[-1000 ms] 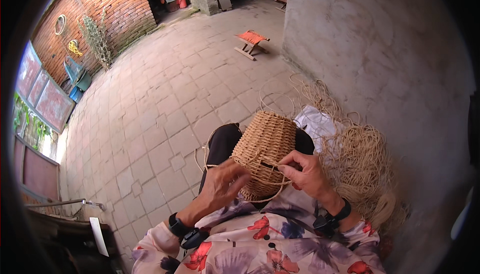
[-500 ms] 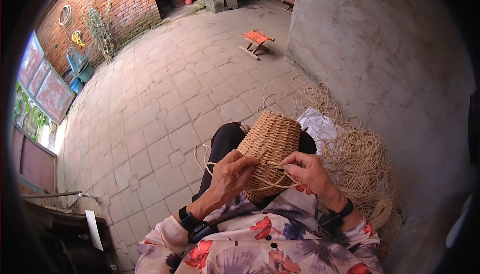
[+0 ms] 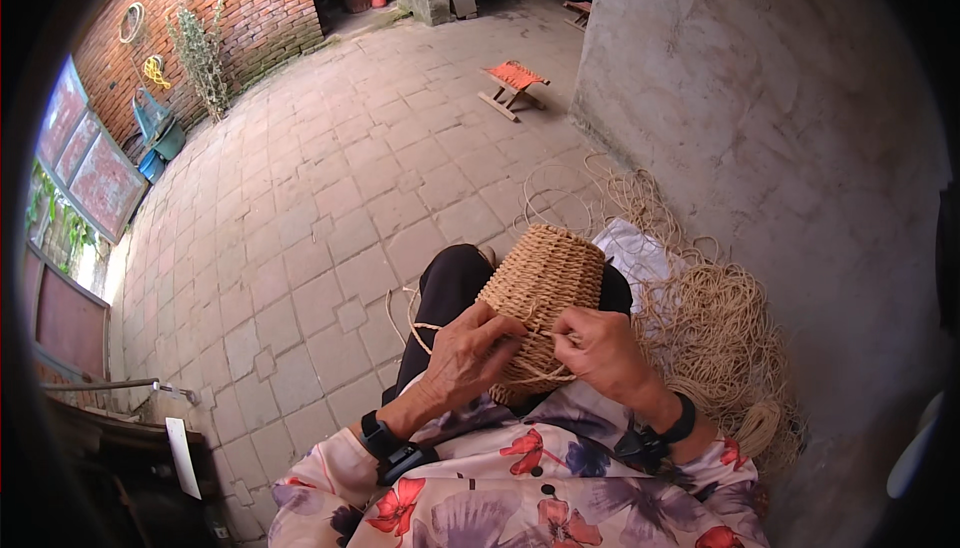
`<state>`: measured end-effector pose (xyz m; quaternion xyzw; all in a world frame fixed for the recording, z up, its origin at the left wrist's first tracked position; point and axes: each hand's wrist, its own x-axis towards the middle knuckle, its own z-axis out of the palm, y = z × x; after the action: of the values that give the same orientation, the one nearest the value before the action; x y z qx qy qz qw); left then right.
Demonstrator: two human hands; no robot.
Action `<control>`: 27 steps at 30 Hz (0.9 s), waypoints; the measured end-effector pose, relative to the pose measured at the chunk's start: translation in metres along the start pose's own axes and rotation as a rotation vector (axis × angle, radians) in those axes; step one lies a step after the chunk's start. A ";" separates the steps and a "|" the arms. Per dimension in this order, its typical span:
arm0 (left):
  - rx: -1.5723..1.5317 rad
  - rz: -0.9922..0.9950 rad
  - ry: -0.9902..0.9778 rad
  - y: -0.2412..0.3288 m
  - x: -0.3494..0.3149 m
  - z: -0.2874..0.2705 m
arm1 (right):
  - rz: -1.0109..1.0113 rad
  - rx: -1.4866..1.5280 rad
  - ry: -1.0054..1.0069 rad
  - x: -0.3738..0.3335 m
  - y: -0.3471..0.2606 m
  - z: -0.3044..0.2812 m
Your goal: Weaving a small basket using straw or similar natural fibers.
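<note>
A tan woven basket [image 3: 549, 266] made of twisted cord lies on my lap, its narrower end pointing away from me. My left hand [image 3: 470, 350] is closed at the basket's near left side, thumb and forefinger pinched on cord at the weave. A loose end of cord [image 3: 422, 327] loops out to the left of that hand. My right hand [image 3: 603, 353] pinches a strand of cord against the basket's near right side. The fingertips of both hands are a short way apart. Part of the basket's near end is hidden by my hands.
A big tangled heap of tan cord [image 3: 715, 333] lies on the floor to my right, beside a white sack [image 3: 632, 248]. A rough plastered wall [image 3: 770, 118] rises behind it. Ahead stands a low folding stool [image 3: 514, 86] with an orange seat on the paved floor [image 3: 300, 218].
My right hand has moved slightly left and up, nearer my left hand, and has turned over more. The strand that ran below it is now less visible. The basket has barely shifted.
</note>
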<state>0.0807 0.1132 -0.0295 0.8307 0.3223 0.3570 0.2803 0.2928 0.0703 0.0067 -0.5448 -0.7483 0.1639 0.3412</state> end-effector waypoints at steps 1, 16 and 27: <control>-0.002 0.002 0.001 0.001 0.001 0.000 | 0.000 -0.003 0.001 0.001 -0.003 0.004; 0.045 0.069 0.053 0.003 0.007 0.007 | 0.027 -0.293 -0.018 -0.013 -0.006 0.017; 0.016 0.085 0.075 -0.007 0.011 0.008 | 0.855 1.410 -0.151 -0.024 -0.012 0.014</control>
<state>0.0904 0.1235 -0.0343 0.8319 0.3000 0.3969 0.2458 0.2794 0.0457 -0.0038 -0.4281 -0.2191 0.7465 0.4600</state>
